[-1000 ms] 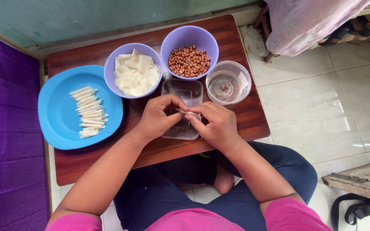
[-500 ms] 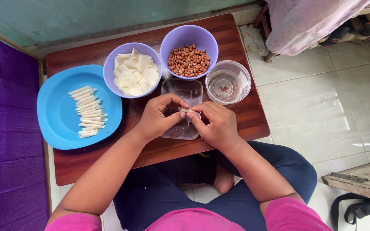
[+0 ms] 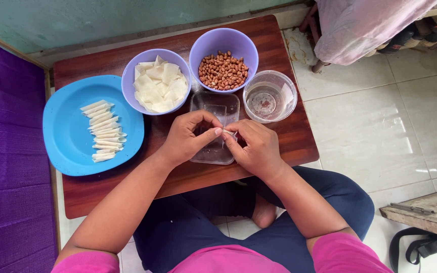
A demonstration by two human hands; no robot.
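My left hand [image 3: 188, 137] and my right hand [image 3: 255, 147] meet over a clear rectangular plastic container [image 3: 213, 108] on a low wooden table [image 3: 107, 189]. Between the fingertips of both hands is a small white wrapper piece [image 3: 228, 132], pinched and partly hidden by the fingers. Just beyond the container stand a purple bowl of white wrapper squares [image 3: 159, 85] and a purple bowl of peanuts [image 3: 223, 70]. A clear bowl of water [image 3: 269, 97] sits to the right of the container.
A blue plate [image 3: 69, 146] at the left holds a row of several thin white rolls [image 3: 102, 130]. A purple mat [image 3: 6, 162] lies left of the table. Tiled floor, a cloth-covered stand [image 3: 360, 25] and a wooden bench corner [image 3: 431, 212] are at the right.
My fingers have shifted slightly on the wrapper piece, the hands staying over the clear container. Nothing else has moved.
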